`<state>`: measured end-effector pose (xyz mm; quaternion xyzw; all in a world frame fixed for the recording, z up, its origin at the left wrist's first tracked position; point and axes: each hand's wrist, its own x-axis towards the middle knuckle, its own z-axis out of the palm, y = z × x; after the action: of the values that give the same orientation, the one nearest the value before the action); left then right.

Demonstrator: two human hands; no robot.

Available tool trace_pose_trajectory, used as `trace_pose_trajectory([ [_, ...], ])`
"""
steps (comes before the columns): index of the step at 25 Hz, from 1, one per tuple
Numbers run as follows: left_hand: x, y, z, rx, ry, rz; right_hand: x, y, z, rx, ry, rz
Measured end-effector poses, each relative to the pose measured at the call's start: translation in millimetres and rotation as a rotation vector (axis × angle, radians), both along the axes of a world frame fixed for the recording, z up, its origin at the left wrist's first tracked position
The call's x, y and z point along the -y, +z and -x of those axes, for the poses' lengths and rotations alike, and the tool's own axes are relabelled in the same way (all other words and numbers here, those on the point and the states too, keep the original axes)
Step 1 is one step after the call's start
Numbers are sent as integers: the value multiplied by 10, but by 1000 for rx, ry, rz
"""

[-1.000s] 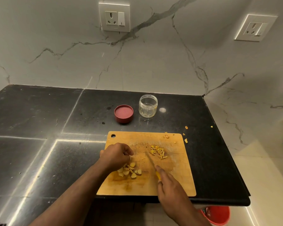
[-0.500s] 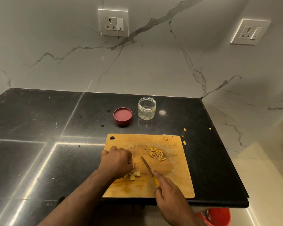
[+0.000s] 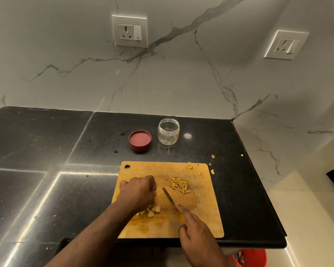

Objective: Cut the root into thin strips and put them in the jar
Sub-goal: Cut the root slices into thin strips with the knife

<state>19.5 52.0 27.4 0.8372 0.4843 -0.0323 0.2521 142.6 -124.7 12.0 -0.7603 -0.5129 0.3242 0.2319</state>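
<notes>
A wooden cutting board lies at the counter's front edge. My left hand is curled over root slices on the board; what it pinches is hidden under the fingers. More root slices show just below that hand. My right hand grips a yellow-handled knife, forefinger along the blade, whose tip points up-left toward my left hand. A small pile of thin yellow strips lies right of the blade. The glass jar stands uncapped behind the board, and I see no strips in it.
The jar's red lid lies upside down left of the jar. Root scraps are scattered by the board's far right corner. The black counter ends at the marble wall on the right. A red bin sits below the counter edge.
My left hand has moved up the board and now covers most of the slices. The knife has shifted left, away from the strip pile, toward my left hand.
</notes>
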Motion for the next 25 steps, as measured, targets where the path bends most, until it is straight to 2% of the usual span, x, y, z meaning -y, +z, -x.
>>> trace_pose_trajectory([
  [6, -79, -74, -96, 70, 39, 15, 0, 36, -3, 11, -28, -5],
  [18, -112, -236, -90, 54, 85, -63, -43, 42, 20, 38, -25, -22],
  [25, -108, -245, -107, 77, 138, -18, -59, 56, 49, 48, -30, -18],
])
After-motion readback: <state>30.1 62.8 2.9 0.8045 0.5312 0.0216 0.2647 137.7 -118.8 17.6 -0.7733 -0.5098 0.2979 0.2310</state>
